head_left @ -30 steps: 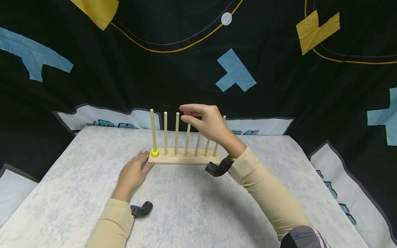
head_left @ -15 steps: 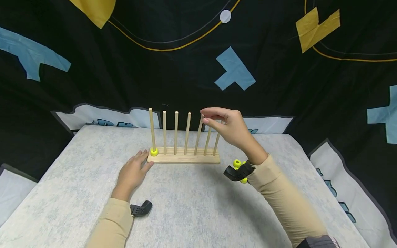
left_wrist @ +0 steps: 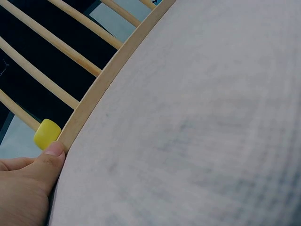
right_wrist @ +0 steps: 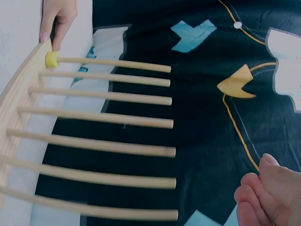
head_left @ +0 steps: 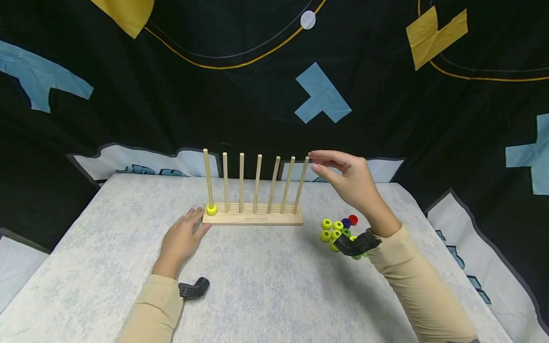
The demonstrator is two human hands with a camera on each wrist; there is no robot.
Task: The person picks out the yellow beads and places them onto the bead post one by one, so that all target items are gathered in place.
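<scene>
A wooden peg rack (head_left: 253,219) stands on the table, with several upright pegs in a row. One yellow bead (head_left: 211,210) sits at the foot of the leftmost peg. My left hand (head_left: 182,245) holds the rack's left end, thumb (left_wrist: 55,149) on the front edge and fingers around the far side. Up beside the tip of the rightmost peg, my right hand (head_left: 351,183) hovers with nothing in it. Its fingers are softly bent, and the thumb is apart from them in the head view. In the right wrist view, the pegs (right_wrist: 103,143) lie to the left of that hand.
Right of the rack lies a cluster of yellow beads (head_left: 326,236), with a red bead (head_left: 353,219), a dark blue bead (head_left: 346,222) and green ones among them. The right wrist camera (head_left: 358,244) covers part of it. A black cloth (head_left: 257,109) hangs behind the table.
My right hand has moved right along the peg tips, from near the third peg to beyond the last one. The bead cluster has come into view. My left hand keeps its place.
</scene>
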